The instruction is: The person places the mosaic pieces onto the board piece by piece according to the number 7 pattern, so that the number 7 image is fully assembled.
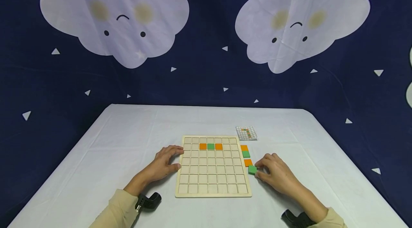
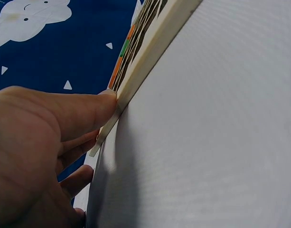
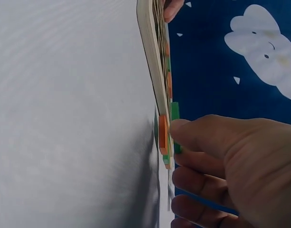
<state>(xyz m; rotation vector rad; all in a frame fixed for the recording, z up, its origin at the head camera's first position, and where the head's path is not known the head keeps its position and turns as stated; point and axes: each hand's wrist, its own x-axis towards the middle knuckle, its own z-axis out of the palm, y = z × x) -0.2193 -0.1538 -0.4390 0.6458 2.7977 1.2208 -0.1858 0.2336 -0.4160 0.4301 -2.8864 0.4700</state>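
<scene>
A wooden grid board (image 1: 213, 196) lies on the table, its far part holding a row of two orange tiles (image 1: 202, 146) with a green tile (image 1: 210, 146) between them. Against the board's left edge rest the thumb and fingertips of my left hand (image 1: 162, 163), fairly straight. Beside the board's right edge, my right hand (image 1: 278, 174) pinches another green tile (image 1: 252, 170) between thumb and fingers. In the right wrist view that green tile (image 3: 175, 111) is held above the surface, near an orange tile (image 3: 163, 135).
Along the board's right edge lie a green tile (image 1: 246, 154) and two orange tiles, one at the far end (image 1: 244, 148) and one nearer (image 1: 248, 163). A small printed pattern card (image 1: 246, 133) lies past the far right corner. Dark blue cloud-printed cloth (image 1: 206, 78) hangs behind the white table.
</scene>
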